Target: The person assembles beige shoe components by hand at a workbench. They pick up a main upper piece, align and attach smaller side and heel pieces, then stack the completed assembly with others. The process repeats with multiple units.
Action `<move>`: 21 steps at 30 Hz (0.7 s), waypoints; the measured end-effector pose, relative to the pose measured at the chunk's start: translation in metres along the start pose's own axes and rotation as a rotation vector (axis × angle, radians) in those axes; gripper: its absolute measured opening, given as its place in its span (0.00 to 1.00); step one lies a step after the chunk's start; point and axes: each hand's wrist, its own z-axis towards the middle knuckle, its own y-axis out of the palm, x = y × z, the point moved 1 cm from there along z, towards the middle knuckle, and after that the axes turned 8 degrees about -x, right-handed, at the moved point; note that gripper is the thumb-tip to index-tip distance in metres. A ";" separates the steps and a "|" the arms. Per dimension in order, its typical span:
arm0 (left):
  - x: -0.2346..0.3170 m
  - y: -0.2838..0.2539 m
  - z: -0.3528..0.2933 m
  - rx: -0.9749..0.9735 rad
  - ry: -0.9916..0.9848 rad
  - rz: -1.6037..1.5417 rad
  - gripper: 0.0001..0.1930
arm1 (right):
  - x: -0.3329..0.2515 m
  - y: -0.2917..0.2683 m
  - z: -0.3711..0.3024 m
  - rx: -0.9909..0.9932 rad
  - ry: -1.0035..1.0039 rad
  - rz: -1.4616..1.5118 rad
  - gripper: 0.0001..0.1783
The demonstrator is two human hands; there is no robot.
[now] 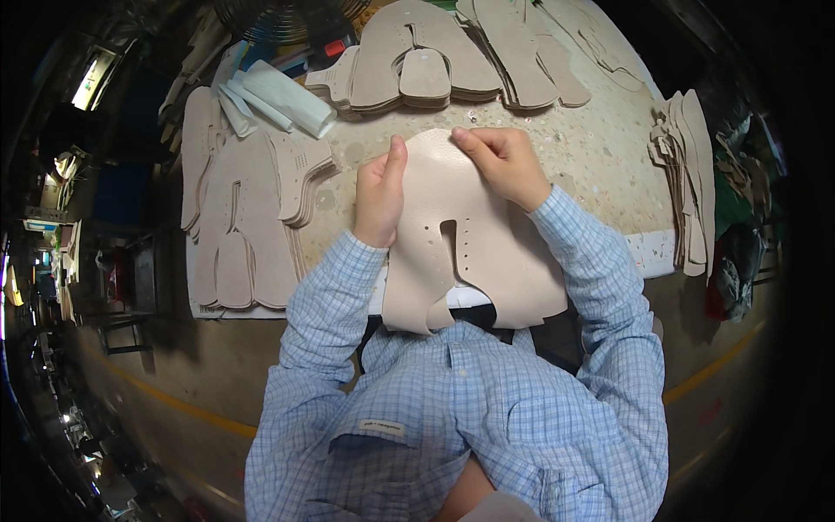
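Between my hands is a pale beige leather shoe-upper piece (444, 187), with a rounded top edge, a slot in its middle and punched lace holes on both sides. My left hand (380, 193) grips its left edge, thumb pointing up along the front. At the upper right, my right hand (506, 161) pinches the rim between thumb and fingers. The lower part of the leather hangs over the table's near edge, in front of my body, and splits into two flaps. The fingers behind the piece are partly hidden.
Stacks of similar cut leather (374, 65) lie at the far side of the table (609, 165). Another stack (248, 174) covers the left side, beside pale rolled sheets (283, 97). Narrow leather strips (691, 183) lie along the right edge. A fan (291, 16) stands beyond.
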 end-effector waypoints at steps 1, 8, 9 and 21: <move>0.001 0.001 -0.001 0.032 0.017 0.013 0.24 | -0.005 -0.003 -0.002 0.029 -0.027 -0.044 0.20; 0.003 0.001 -0.008 0.094 0.090 0.123 0.25 | -0.025 -0.011 -0.003 0.096 -0.119 -0.119 0.16; 0.002 0.001 -0.008 0.097 0.095 0.134 0.25 | -0.025 -0.010 -0.003 0.100 -0.123 -0.110 0.16; 0.007 -0.008 0.009 -0.149 0.060 0.171 0.20 | -0.020 -0.014 0.001 0.051 -0.174 0.062 0.18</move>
